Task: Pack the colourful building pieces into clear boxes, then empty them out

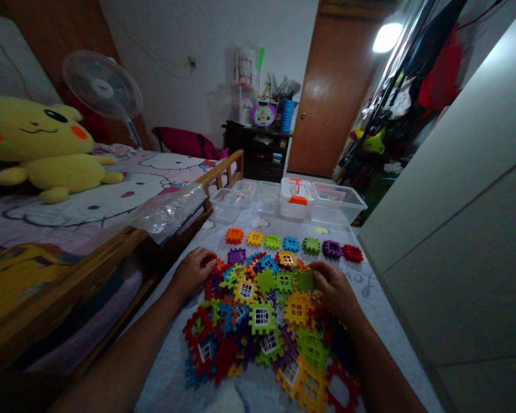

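A heap of colourful interlocking plastic tiles covers the middle of a pale cloth-covered surface. Beyond it, several single tiles lie in a row: orange, yellow, light green, blue, green, purple, red. My left hand rests on the heap's left edge with its fingers curled; what lies under them is hidden. My right hand pinches a green tile at the heap's far right.
Clear plastic boxes, one with an orange latch, stand at the surface's far end. A wooden bed rail runs along the left, with a yellow plush toy and a plastic bag. A white cabinet stands on the right.
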Motion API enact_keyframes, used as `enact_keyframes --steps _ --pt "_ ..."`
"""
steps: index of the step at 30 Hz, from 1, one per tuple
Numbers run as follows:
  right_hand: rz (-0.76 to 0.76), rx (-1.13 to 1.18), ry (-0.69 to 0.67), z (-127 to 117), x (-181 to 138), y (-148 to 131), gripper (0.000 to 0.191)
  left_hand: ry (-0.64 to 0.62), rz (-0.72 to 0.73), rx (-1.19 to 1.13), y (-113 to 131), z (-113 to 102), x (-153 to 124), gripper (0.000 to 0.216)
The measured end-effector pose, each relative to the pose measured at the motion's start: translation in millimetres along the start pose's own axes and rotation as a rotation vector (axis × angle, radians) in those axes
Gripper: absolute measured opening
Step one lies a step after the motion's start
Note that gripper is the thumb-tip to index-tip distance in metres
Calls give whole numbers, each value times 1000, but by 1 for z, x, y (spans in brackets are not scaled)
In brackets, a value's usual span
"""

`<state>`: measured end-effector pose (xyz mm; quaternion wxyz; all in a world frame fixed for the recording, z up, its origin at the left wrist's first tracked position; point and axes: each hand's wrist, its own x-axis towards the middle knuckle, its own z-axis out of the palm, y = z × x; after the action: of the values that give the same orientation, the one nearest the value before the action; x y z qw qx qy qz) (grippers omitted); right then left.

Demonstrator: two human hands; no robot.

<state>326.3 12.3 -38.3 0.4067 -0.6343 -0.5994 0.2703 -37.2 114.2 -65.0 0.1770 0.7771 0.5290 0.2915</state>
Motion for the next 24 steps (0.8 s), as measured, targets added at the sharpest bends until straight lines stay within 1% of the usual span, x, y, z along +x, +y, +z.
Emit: enact_keyframes --steps 3,7,11,13,16,19,22,24 --pt "-55 -156 20 3 0 1 28 2 5 -2 0 0 0 26" --pt "-169 -447 82 9 -2 6 26 2 7 -6 -2 1 0 26" --pt "-160 -695 64 14 -5 3 40 10 9 -7 -5 3 0 25" --pt "-153 -775 71 16 -6 0 42 13 8 -3 -5 3 0 25" --pt "-149 -829 59 18 -6 -5 40 13 4 -3 -3 2 0 25" --pt "-154 -819 34 20 -6 -6 41 7 0 -7 -2 2 0 26" --pt "-183 -751 38 21 -5 -7 43 6 1 -11 -2 2 0 27" --pt "-208 -656 57 16 -4 -5 42 6 -1 -13 -2 2 0 28"
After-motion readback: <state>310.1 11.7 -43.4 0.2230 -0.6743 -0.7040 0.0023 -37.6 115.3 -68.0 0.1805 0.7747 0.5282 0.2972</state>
